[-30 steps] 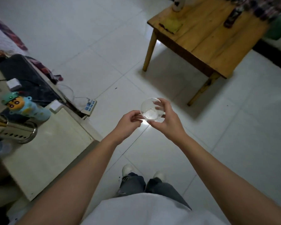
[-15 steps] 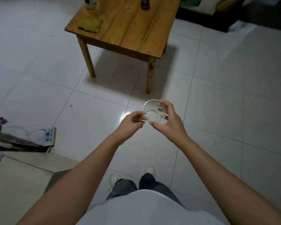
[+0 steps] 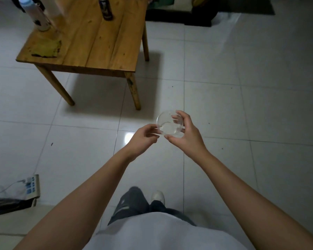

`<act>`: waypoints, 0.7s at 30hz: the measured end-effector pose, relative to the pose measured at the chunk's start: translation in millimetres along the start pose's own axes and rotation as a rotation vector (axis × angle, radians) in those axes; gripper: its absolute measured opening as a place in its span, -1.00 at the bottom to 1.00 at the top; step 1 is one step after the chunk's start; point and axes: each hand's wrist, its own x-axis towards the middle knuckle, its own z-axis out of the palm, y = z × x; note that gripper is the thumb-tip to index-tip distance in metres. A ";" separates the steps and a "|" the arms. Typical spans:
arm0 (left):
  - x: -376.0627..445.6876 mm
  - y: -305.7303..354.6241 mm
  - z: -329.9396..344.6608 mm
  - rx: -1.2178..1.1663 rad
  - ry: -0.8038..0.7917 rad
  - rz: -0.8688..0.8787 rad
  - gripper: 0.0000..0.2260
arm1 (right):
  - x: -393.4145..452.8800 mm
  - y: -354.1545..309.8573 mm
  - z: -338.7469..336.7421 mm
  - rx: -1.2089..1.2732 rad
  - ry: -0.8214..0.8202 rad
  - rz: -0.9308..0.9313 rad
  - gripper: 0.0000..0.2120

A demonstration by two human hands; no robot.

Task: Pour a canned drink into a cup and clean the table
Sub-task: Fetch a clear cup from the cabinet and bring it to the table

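Observation:
A clear glass cup (image 3: 165,127) is held upright in front of me above the tiled floor. My right hand (image 3: 185,134) grips it round the far side and base. My left hand (image 3: 143,138) pinches its near left edge with curled fingers. The cup looks empty. Ahead to the left stands a wooden table (image 3: 98,51). On it a dark drink can (image 3: 106,9) stands at the far edge, and a yellow-green cloth (image 3: 45,48) lies near the front left corner.
A white bottle with a blue cap (image 3: 35,14) stands at the table's far left. A power strip (image 3: 32,186) with a cable lies on the floor at the lower left beside dark fabric. Dark furniture fills the top right.
The view has swung so the table now lies ahead to the left and closer, with the can in sight. Both hands keep the same hold on the cup.

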 end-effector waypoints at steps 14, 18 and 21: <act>128.8 62.9 -4.9 0.039 -0.071 0.030 -0.64 | 120.8 7.8 -52.3 0.033 0.055 0.044 -0.24; 189.8 97.2 -17.5 0.027 -0.050 0.061 -0.65 | 189.2 2.0 -70.2 0.039 0.078 0.032 -0.28; 234.8 122.7 -26.3 0.000 -0.071 0.081 -0.66 | 238.7 -0.9 -84.5 0.053 0.120 0.036 -0.29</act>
